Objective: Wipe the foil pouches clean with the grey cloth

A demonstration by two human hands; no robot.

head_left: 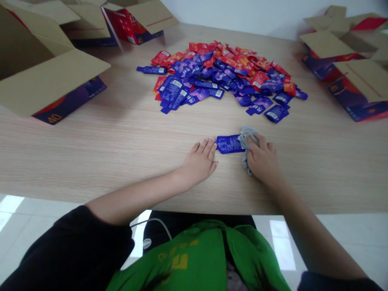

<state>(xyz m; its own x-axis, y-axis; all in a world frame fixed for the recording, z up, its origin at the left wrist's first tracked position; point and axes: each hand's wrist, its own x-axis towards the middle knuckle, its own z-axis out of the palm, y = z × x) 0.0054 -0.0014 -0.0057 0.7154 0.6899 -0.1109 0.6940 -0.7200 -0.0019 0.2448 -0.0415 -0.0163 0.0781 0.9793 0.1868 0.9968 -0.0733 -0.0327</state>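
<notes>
A blue sachet [229,144] with pale print lies flat on the wooden table [121,157] in front of me. My left hand [200,162] rests with fingers stretched out, its fingertips touching the sachet's narrow left end. Bunched in my right hand [264,161] is a grey cloth [247,139], pressed on the sachet's right end and hiding it. Beyond my hands spreads a heap of sachets, blue ones [172,89] mostly at the front and red ones [203,48] mostly at the back.
Open cardboard boxes stand at the left, one large box [69,99] nearest and a red and blue box [130,26] behind. More open boxes [357,97] stand at the right edge. A white wall [242,18] lies behind the table.
</notes>
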